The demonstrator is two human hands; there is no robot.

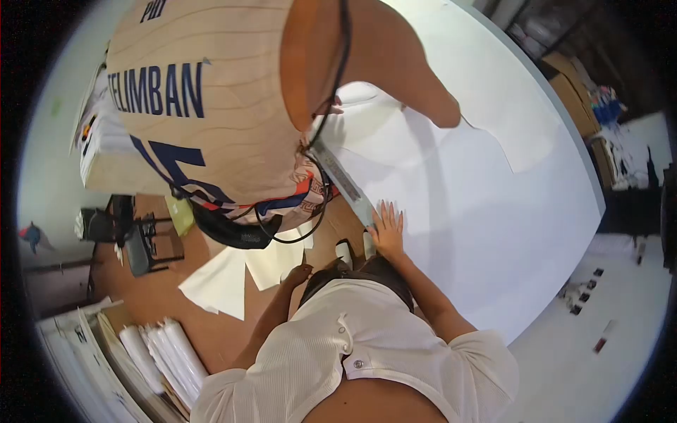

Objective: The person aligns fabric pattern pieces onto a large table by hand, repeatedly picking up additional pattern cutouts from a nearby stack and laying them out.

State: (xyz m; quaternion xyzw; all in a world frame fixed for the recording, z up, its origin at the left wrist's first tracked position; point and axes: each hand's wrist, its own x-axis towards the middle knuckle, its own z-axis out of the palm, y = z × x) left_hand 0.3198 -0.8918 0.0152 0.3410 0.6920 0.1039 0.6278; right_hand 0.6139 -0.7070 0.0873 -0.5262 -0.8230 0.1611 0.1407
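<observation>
White top (303,321) up close; white tbl (486,233) under spread R hand (388,229); L hand (301,273) curled, off tbl.

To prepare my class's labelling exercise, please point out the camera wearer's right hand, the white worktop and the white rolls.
Right hand (387,236): head view, back of the hand.
White worktop (493,240): head view, its bare top.
White rolls (175,347): head view, one roll's long side.

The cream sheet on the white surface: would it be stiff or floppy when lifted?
Probably floppy: the cream sheet looks thin and lies mostly flat on the white surface. Likely light too, since its visible edge shows little thickness.
</observation>
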